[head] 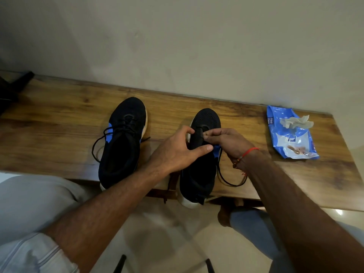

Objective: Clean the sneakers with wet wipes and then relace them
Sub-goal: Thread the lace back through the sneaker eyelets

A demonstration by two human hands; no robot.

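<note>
Two black sneakers with blue side marks and white soles stand on a wooden table [59, 119], toes toward the wall. The left sneaker [122, 142] is laced, its lace ends loose beside it. Over the right sneaker [199, 174] my left hand [177, 148] grips the tongue area between thumb and fingers. My right hand [228, 141] pinches the black lace [228, 180] near the eyelets; the lace trails in a loop on the table to the right. A blue wet-wipes pack [289, 134] lies at the right, with a crumpled used wipe [295, 123] on it.
The table backs onto a plain wall. A dark object [13, 85] lies at the table's far left end. My knees in light trousers are below the table's front edge, over a pale tiled floor.
</note>
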